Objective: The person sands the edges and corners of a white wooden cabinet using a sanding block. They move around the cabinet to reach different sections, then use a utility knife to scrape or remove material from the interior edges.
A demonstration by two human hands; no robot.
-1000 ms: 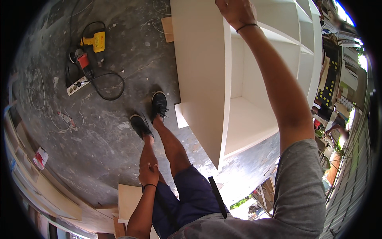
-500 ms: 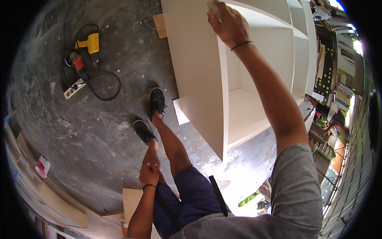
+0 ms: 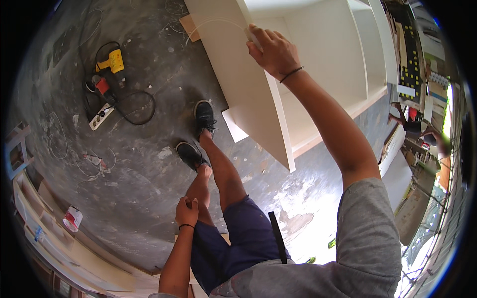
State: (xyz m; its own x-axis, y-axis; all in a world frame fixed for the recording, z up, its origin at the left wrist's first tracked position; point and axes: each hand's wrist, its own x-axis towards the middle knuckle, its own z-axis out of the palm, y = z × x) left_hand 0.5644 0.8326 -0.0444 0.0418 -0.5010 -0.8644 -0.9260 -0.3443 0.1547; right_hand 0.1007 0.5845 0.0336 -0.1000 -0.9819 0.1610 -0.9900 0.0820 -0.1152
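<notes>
My right hand [image 3: 274,53] is closed around a small, pale, translucent block-like tool [image 3: 255,40]. It presses the tool against the long front edge of a white cabinet's side panel [image 3: 231,64]. A thin whitish strip [image 3: 213,20] curls away from that edge, left of the hand. My left hand [image 3: 187,212] hangs beside my left knee with its fingers curled in, and nothing shows in it.
On the grey floor at left lie a yellow heat gun [image 3: 116,60], a red and black power tool [image 3: 102,85] and a white power strip [image 3: 101,117] with cables. A white and red can [image 3: 72,219] stands lower left. Another person [image 3: 420,128] is at far right.
My right hand has slid the tool along the panel edge, nearer to me. The thin strip now arcs out from the edge. My left hand stays low and curled; the view has shifted slightly.
</notes>
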